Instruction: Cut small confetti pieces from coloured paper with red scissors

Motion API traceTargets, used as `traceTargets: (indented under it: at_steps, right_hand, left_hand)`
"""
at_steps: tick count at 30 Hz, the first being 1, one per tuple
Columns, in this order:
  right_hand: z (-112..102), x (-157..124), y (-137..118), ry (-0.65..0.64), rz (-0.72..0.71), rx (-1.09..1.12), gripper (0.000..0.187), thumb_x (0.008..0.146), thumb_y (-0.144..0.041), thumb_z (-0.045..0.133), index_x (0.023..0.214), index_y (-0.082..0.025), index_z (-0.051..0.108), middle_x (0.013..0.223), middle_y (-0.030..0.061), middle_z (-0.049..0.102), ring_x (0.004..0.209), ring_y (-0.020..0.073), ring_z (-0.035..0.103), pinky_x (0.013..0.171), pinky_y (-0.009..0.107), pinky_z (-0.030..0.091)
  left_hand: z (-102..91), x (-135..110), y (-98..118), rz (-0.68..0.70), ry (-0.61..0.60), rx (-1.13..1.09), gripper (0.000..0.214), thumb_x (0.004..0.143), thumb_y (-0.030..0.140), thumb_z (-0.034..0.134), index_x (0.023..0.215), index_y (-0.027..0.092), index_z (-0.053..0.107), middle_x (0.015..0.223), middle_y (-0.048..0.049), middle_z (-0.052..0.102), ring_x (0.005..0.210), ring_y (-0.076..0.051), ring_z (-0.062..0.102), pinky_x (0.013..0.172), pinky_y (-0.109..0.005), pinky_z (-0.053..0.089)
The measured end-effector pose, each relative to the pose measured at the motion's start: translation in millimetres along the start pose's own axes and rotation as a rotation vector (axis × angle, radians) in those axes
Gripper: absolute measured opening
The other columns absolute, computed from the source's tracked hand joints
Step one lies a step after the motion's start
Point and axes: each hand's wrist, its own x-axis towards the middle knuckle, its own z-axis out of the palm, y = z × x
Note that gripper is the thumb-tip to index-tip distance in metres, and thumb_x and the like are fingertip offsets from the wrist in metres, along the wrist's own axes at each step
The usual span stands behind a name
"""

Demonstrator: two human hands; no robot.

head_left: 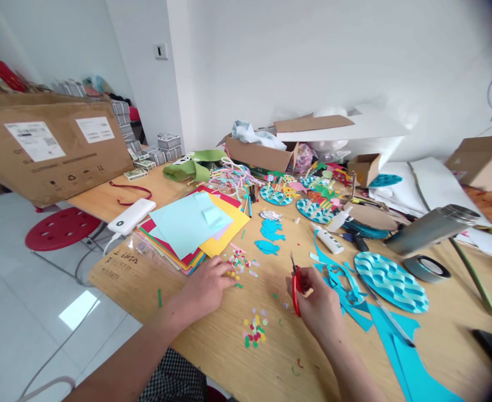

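Observation:
My right hand (321,304) is wrapped round the red handles of a pair of scissors (297,287), whose dark blades point away from me. Over the table's near middle, my left hand (204,286) reaches with its fingers stretched to the edge of a pile of small coloured paper dots (238,261). Whether a dot lies under the fingertips cannot be made out. Between the hands and nearer to me is a second cluster of paper dots (255,329). Blue paper fish (266,247) lie beyond the dots. Cut blue paper scraps (346,287) are right of the scissors.
Coloured paper sheets (183,220) and a white power bank (132,216) are at left. On the right are a wavy blue-and-white paper oval (390,280), a tape roll (427,268), a glue bottle (329,240) and a steel flask (432,228). Cardboard boxes (258,153) stand along the wall.

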Motion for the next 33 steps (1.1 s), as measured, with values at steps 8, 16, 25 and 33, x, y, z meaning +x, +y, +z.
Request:
traceTargets:
  at_steps: [8, 16, 25, 33]
  right_hand:
    - [-0.2, -1.8, -1.2, 0.003, 0.010, 0.008, 0.012, 0.076, -0.033, 0.051, 0.078, -0.021, 0.050, 0.060, -0.0007, 0.056, 0.053, 0.0141, 0.053, 0.050, 0.021, 0.042]
    - [-0.6, -1.1, -1.1, 0.025, -0.012, -0.002, 0.014, 0.077, -0.035, 0.049, 0.078, -0.021, 0.050, 0.060, 0.0001, 0.057, 0.053, 0.0144, 0.054, 0.050, 0.022, 0.043]
    - [3.4, -0.6, 0.0, 0.056, -0.055, 0.000, 0.015, 0.077, -0.035, 0.047, 0.075, -0.020, 0.049, 0.056, -0.0006, 0.055, 0.049, 0.0137, 0.052, 0.046, 0.021, 0.042]
    - [4.2, -1.0, 0.5, 0.051, -0.042, 0.003, 0.018, 0.078, -0.039, 0.046, 0.075, -0.021, 0.047, 0.054, -0.0013, 0.053, 0.047, 0.0134, 0.050, 0.044, 0.021, 0.041]
  left_hand:
    - [-2.1, -5.0, -0.3, -0.029, 0.004, -0.021, 0.040, 0.075, 0.002, 0.044, 0.099, 0.026, 0.065, 0.118, -0.0029, 0.055, 0.109, -0.019, 0.041, 0.093, -0.037, 0.038]
    - [-6.2, 0.9, 2.0, -0.062, 0.016, 0.027, 0.040, 0.078, 0.002, 0.039, 0.107, 0.019, 0.060, 0.109, -0.0058, 0.060, 0.105, -0.019, 0.043, 0.092, -0.036, 0.039]
    - [-4.7, -0.9, 3.0, -0.047, 0.022, -0.007, 0.037, 0.076, 0.003, 0.043, 0.099, 0.022, 0.064, 0.111, -0.0057, 0.058, 0.107, -0.019, 0.043, 0.093, -0.036, 0.038]
    - [-4.4, -2.2, 3.6, -0.067, 0.037, 0.036, 0.035, 0.078, 0.003, 0.040, 0.103, 0.017, 0.060, 0.109, -0.0071, 0.059, 0.107, -0.018, 0.043, 0.094, -0.033, 0.036]
